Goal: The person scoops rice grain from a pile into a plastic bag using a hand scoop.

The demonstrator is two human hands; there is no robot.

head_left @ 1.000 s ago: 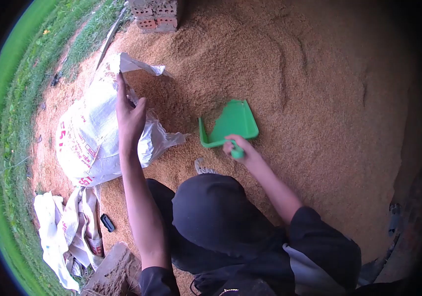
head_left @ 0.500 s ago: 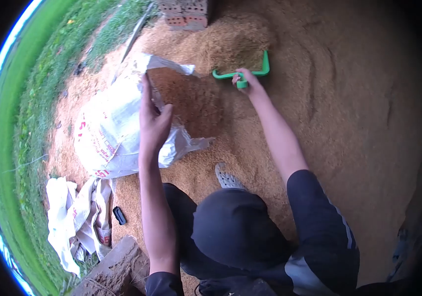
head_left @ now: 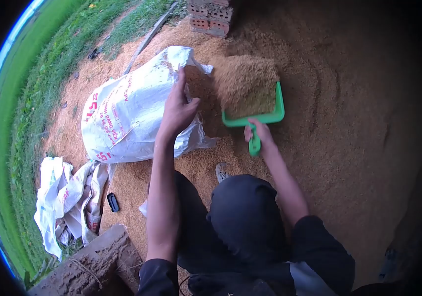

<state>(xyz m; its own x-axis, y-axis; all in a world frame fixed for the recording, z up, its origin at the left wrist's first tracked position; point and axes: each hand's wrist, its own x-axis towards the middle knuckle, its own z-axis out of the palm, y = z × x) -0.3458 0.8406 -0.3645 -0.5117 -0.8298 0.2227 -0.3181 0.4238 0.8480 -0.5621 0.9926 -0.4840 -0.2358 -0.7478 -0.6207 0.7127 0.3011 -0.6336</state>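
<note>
A white woven sack [head_left: 137, 111] with red print lies on its side, its mouth facing right. My left hand [head_left: 177, 111] grips the rim of that mouth, with thumb and index finger showing and the other fingers hidden. To the right, my right hand [head_left: 261, 134] is closed round the handle of a green dustpan [head_left: 270, 117]. Heaped on the dustpan is a load of brown grain [head_left: 245, 81], its far side blurred by motion. The dustpan sits just right of the sack's mouth, apart from it.
Loose grain [head_left: 349, 148] covers the ground all around. Stacked bricks [head_left: 210, 17] stand at the top, near a thin pole [head_left: 149, 39]. Crumpled sacks [head_left: 75, 197], a small black object [head_left: 113, 202] and a muddy block [head_left: 90, 264] lie lower left. Grass [head_left: 38, 113] borders the left.
My right hand has drawn the dustpan back toward me, and it now carries a raised heap of grain. My left hand stays at the sack's mouth. The camera view has shifted.
</note>
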